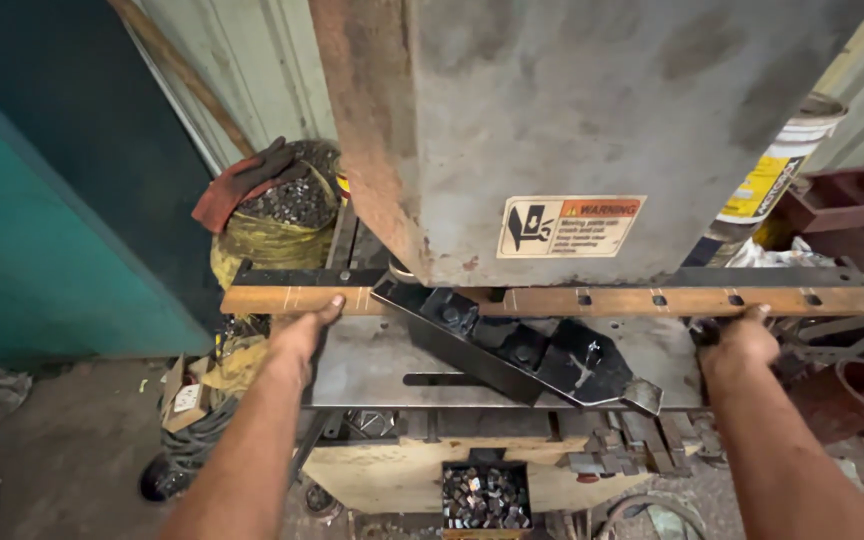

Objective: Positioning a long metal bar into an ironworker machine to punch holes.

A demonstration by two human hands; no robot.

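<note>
From the head camera, a long flat rusty-brown metal bar (pixel 552 299) with a row of small square holes lies crosswise on the grey steel table (pixel 372 370) of a tall grey punching machine (pixel 552 120). The left hand (pixel 302 330) rests against the bar's left part, thumb laid on its near edge, fingers loosely together. The right hand (pixel 737 340) grips the bar's right part, fingers closed over its near edge.

Between the hands, a black angled steel guide (pixel 522 350) bolted to the table slants from under the bar toward the front right, filling the space before the machine's body. A yellow and white warning sticker (pixel 570 226) sits on the machine just above the bar.

Behind the left hand stands a yellow sack of dark metal scraps (pixel 287 215) with a red and black glove (pixel 242 180) draped on its rim. Below the table, a small bin of punched metal slugs (pixel 485 497) sits near the floor. A white bucket (pixel 782 165) stands at the right behind the machine.
</note>
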